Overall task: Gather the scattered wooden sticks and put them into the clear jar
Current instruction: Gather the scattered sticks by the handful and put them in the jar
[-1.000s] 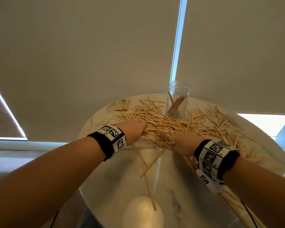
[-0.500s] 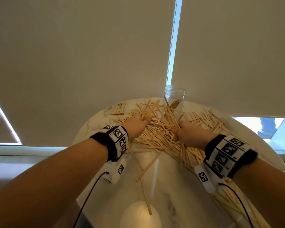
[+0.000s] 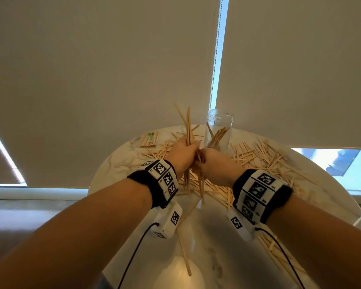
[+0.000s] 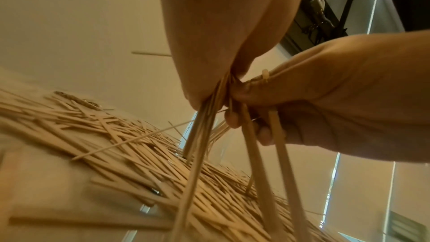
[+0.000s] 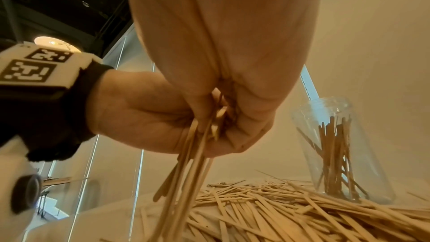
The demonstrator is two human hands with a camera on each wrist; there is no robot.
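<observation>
1. Table (image 3: 117, 163) comes first: it is round, with a marble pattern, and stands before pale roller blinds (image 3: 92, 69). Most of its far half is covered by the scattered wooden sticks (image 3: 258, 157). They lie there as one second ago, only thinner in the middle.
2. Both hands were flat on the pile one second ago; now they are raised above it and meet in the centre, just left of the clear jar (image 3: 218, 130).
3. Left hand (image 3: 182, 153) has its fingers curled tight around a bundle of sticks (image 3: 188, 126). The bundle is almost upright, with its top ends fanning out above the fist and its lower ends hanging toward the table.
4. Right hand (image 3: 214, 161) presses against the left, and its fingers are also closed on the lower part of the same bundle.
5. Jar stands upright at the far edge and holds only a few leaning sticks.
6. A small packet of sticks (image 3: 149, 139) lies apart at the far left.
7. My judgement: one handful is now collected, so the next step is to carry it over the jar mouth; the fanned ends may catch on the rim.
</observation>
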